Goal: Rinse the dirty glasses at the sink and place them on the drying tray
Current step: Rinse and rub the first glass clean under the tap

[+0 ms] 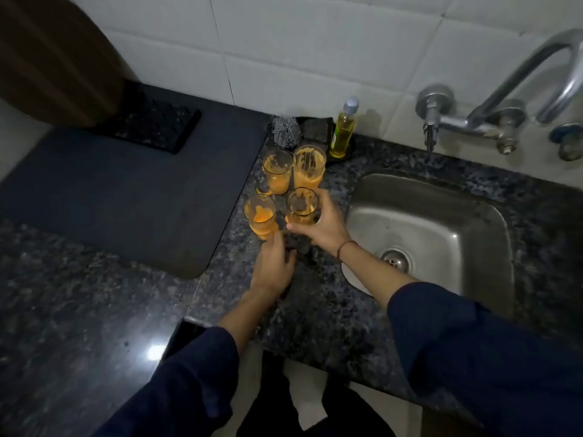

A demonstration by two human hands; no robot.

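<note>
Your right hand has its fingers wrapped round the upright front-right glass, with the sink just right of it; your left hand, fingers loosely open, sits by the front-left glass.

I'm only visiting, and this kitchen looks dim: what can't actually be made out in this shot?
All head view.
Tap spout: cut off by the right edge; outlet unseen.
Left hand: its back hides the fingertips, so a grip on the near left glass is unclear.
Near right glass: the right hand gripping it covers its base.
Drying tray: too dark for detail.
Bottle: any label too small to read.
</note>
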